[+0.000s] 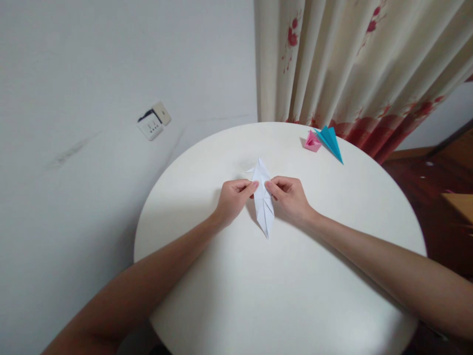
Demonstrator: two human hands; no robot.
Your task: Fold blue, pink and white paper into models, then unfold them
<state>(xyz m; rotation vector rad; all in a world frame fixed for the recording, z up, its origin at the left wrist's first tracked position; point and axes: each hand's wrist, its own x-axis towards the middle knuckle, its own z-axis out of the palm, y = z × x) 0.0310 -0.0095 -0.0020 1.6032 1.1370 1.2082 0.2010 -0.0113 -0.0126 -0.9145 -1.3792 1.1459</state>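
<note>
A folded sheet of white paper (263,207), long and pointed at both ends, is held just over the round white table. Creases run along its middle and across it, and a small flap sticks out at its upper left. My left hand (233,197) pinches its left edge, thumb on top. On the opposite edge my right hand (291,197) grips it the same way, with the thumb lying on the paper. The fingers beneath the sheet are mostly hidden.
The round white table (281,286) stands by a wall with a socket (151,125). Near its far right edge, a pink folded paper piece (312,142) lies beside a blue folded paper piece (331,143). A flowered curtain (343,64) hangs behind.
</note>
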